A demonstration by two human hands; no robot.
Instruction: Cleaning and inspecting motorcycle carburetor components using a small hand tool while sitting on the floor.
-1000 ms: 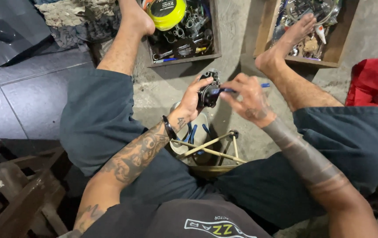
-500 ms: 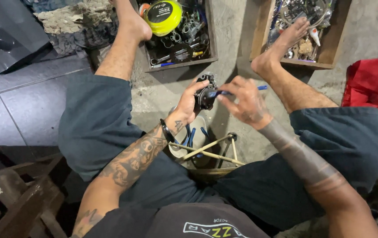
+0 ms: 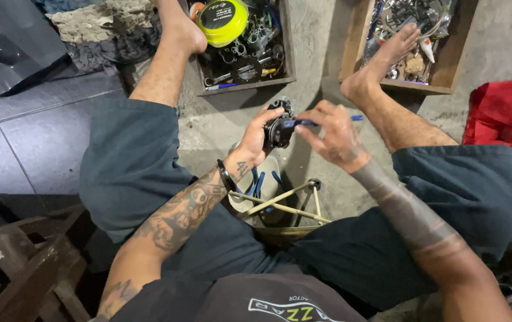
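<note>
Item: small black metal mechanical part (image 3: pixel 278 128), blocky, held above bare concrete floor (image 3: pixel 220 128) between the person's knees.

Left hand (image 3: pixel 255 140): fingers curled shut around the part's left side, thumb up over its top; carries its full weight.

Right hand (image 3: pixel 330 134): fingers pinched closed on a slim blue-handled tool (image 3: pixel 327 121). The tool's long axis runs nearly level, right to left, tip meeting the part's right face. The right hand sits just beside the part, to its right; the left is in direct contact.

Surroundings: wooden tray with a round yellow spool and loose wrenches (image 3: pixel 241 42) ahead left; second wooden tray of mixed hardware (image 3: pixel 411 42) ahead right; red cloth (image 3: pixel 500 116) far right; small wooden-framed stool (image 3: pixel 286 206) under the hands.
</note>
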